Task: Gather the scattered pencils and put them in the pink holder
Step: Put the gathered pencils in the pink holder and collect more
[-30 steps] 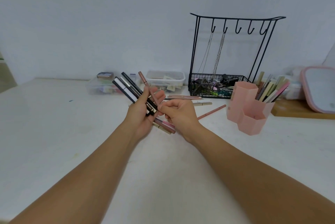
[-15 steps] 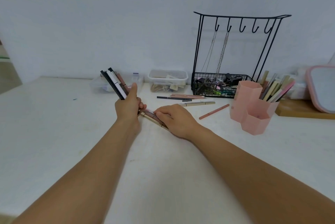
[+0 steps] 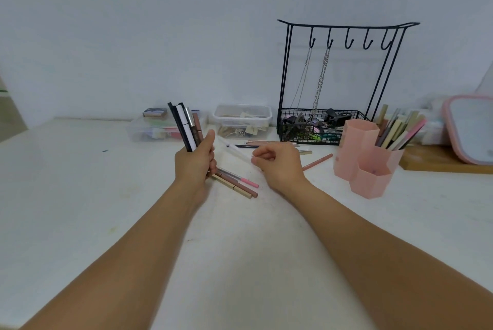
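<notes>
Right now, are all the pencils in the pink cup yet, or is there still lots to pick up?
Not yet. Some pencils already stand in the pink holder. The left hand grips a bundle of pencils, not yet dropped in. The right hand is curled and seems to hold nothing. Left to gather: loose pencils on the table behind that hand, and one pink pencil near the holder.
</notes>
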Action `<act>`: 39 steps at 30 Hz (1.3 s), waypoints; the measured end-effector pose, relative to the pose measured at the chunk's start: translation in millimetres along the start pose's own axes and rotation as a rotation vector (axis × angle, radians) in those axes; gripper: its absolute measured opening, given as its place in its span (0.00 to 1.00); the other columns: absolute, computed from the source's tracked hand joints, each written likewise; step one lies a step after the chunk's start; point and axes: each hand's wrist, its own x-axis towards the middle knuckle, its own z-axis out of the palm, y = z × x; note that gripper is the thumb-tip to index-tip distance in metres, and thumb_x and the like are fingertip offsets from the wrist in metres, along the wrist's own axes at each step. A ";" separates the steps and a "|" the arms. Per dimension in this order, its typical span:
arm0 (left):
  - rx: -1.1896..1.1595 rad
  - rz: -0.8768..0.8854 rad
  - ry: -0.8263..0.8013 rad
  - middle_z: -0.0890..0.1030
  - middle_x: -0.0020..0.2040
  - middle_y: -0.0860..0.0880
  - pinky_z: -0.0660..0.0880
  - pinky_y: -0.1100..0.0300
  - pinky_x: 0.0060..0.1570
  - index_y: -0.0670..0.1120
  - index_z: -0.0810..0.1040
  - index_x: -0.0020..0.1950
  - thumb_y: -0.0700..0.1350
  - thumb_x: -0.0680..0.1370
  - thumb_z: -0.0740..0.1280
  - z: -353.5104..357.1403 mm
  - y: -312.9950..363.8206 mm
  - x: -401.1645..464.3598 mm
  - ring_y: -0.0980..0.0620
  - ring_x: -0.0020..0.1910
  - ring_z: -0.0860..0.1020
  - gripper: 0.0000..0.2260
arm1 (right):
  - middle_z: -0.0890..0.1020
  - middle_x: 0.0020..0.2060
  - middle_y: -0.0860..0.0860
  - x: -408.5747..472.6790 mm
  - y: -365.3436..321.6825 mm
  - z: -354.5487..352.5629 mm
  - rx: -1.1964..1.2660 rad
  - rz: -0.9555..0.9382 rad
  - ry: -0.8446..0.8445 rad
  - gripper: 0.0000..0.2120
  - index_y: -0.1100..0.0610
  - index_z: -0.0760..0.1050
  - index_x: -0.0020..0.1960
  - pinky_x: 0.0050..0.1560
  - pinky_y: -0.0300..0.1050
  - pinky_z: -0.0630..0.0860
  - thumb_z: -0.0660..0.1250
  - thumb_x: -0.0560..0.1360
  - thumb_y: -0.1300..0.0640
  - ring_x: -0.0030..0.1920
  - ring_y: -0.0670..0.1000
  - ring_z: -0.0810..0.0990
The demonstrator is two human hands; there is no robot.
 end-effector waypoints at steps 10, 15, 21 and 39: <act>-0.064 0.000 -0.165 0.67 0.25 0.54 0.62 0.62 0.25 0.46 0.79 0.45 0.47 0.71 0.79 5.8 2.3 -11.6 0.54 0.24 0.62 0.11 | 0.82 0.38 0.58 -24.5 -33.5 14.8 0.778 0.170 -0.199 0.07 0.62 0.78 0.48 0.44 0.43 0.82 0.74 0.73 0.69 0.37 0.51 0.84; -0.042 0.015 -0.195 0.74 0.25 0.53 0.67 0.64 0.23 0.44 0.81 0.41 0.41 0.71 0.79 9.6 2.3 -17.7 0.56 0.20 0.68 0.08 | 0.84 0.36 0.56 -32.3 -39.1 15.1 0.646 0.109 -0.241 0.10 0.59 0.77 0.41 0.41 0.45 0.80 0.77 0.70 0.68 0.37 0.53 0.83; 0.018 0.029 -0.132 0.72 0.29 0.48 0.76 0.57 0.32 0.44 0.75 0.38 0.42 0.72 0.78 8.0 -4.2 -9.5 0.48 0.29 0.75 0.12 | 0.83 0.44 0.70 -33.5 -38.7 16.2 0.612 0.103 -0.244 0.10 0.59 0.78 0.39 0.37 0.42 0.78 0.79 0.68 0.67 0.40 0.59 0.79; -0.099 0.037 0.030 0.73 0.27 0.52 0.73 0.59 0.30 0.46 0.76 0.48 0.49 0.79 0.72 -2.6 -0.7 4.4 0.55 0.24 0.72 0.09 | 0.85 0.33 0.50 -13.1 -15.2 -12.3 -0.163 0.019 -0.293 0.01 0.53 0.85 0.38 0.31 0.31 0.71 0.77 0.67 0.57 0.29 0.39 0.76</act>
